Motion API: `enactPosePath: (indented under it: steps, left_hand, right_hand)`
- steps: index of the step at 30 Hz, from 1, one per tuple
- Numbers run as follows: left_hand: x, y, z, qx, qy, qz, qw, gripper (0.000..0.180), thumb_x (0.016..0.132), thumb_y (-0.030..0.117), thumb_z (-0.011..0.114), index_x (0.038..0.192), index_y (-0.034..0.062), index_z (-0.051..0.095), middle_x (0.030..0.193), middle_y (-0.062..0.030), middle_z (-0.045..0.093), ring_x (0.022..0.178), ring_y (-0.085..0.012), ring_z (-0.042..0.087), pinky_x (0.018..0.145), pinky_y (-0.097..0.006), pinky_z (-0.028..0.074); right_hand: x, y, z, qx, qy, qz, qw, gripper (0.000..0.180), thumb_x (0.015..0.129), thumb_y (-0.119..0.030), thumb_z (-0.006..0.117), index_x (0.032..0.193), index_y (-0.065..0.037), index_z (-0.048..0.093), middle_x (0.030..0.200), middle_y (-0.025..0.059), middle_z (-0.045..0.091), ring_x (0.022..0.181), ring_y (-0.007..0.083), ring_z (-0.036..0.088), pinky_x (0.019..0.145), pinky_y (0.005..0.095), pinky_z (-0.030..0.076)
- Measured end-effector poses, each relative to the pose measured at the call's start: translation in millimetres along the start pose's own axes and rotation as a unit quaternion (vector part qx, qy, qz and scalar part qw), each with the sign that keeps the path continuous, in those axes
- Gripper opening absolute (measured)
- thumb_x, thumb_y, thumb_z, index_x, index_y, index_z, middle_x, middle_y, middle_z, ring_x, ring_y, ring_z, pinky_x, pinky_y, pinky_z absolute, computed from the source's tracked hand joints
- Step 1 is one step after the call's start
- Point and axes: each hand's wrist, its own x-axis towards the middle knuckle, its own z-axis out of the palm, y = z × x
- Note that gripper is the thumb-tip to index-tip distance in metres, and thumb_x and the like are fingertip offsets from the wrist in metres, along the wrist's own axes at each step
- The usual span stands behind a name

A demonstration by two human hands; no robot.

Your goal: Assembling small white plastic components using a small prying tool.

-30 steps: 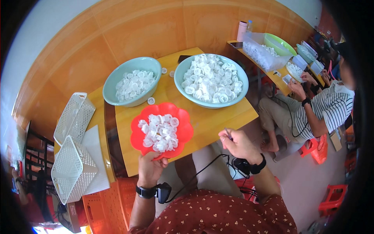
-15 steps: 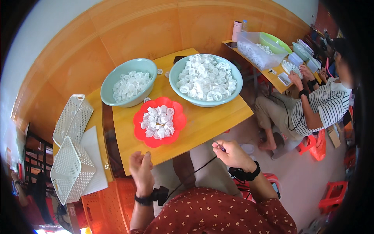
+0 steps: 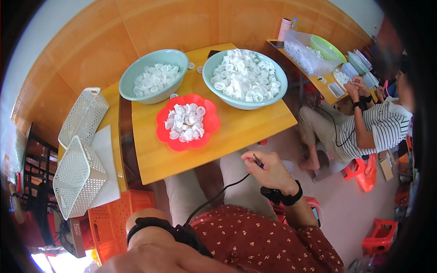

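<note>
The thin dark tool (image 3: 258, 160) is in front of the red bowl (image 3: 212, 123), to its right, grasped in the right hand (image 3: 271, 171). The left hand (image 3: 170, 260), also before the bowl, is cut off; I cannot tell its grip. Two blue basins (image 3: 248, 104) stand behind the bowl.

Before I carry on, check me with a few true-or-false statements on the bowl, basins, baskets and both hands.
1. The red bowl rests on the yellow table. True.
2. The left hand holds that bowl. False: the left hand is at the picture's lower edge, apart from it.
3. The right hand holds a thin dark tool. True.
4. The left basin is heaped higher than the right basin. False: the right basin is.
5. The white baskets stand left of the red bowl. True.
</note>
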Motion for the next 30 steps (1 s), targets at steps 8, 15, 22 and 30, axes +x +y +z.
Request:
enactPosePath:
  steps: [8, 15, 22, 30]
  left_hand:
    - [35, -4, -28, 0.065, -0.154, 0.003, 0.986, 0.037, 0.096, 0.035, 0.038, 0.125, 0.0173, 0.053, 0.106, -0.0064, 0.064, 0.086, -0.0261, 0.058, 0.085, -0.042, 0.043]
    - [53, -2, -51, 0.086, -0.341, 0.041, 0.935, 0.038, 0.096, 0.037, 0.037, 0.121, 0.0156, 0.056, 0.106, -0.0045, 0.064, 0.081, -0.0256, 0.059, 0.084, -0.041, 0.044]
    - [39, -1, -78, 0.258, -0.065, 0.18, 0.947, 0.022, 0.078, 0.006, 0.049, 0.099, 0.001, 0.052, 0.103, -0.0236, 0.052, 0.112, -0.0373, 0.044, 0.087, -0.047, 0.038]
    - [57, -12, -96, 0.243, -0.06, 0.222, 0.942, 0.023, 0.078, 0.007, 0.049, 0.099, 0.0007, 0.052, 0.104, -0.0237, 0.052, 0.113, -0.038, 0.043, 0.088, -0.047, 0.037]
  right_hand:
    - [-9, 15, -4, 0.009, 0.01, 0.021, 1.0, 0.019, 0.087, -0.013, 0.054, 0.094, 0.004, 0.057, 0.067, 0.011, 0.057, 0.06, 0.0109, 0.05, 0.057, 0.0269, 0.042]
    - [-8, 15, 7, -0.001, 0.019, -0.038, 0.999, 0.019, 0.086, -0.015, 0.054, 0.092, 0.003, 0.058, 0.065, 0.0181, 0.056, 0.054, 0.0248, 0.051, 0.055, 0.0331, 0.042]
    - [-5, 15, 7, -0.014, -0.013, -0.002, 1.0, 0.02, 0.085, -0.012, 0.055, 0.096, 0.005, 0.059, 0.066, 0.0044, 0.056, 0.061, 0.0084, 0.048, 0.057, 0.0244, 0.042]
    - [-1, 16, -10, -0.073, -0.035, 0.04, 0.996, 0.017, 0.084, -0.009, 0.053, 0.098, 0.001, 0.058, 0.068, 0.0077, 0.055, 0.058, 0.0117, 0.051, 0.057, 0.0268, 0.043]
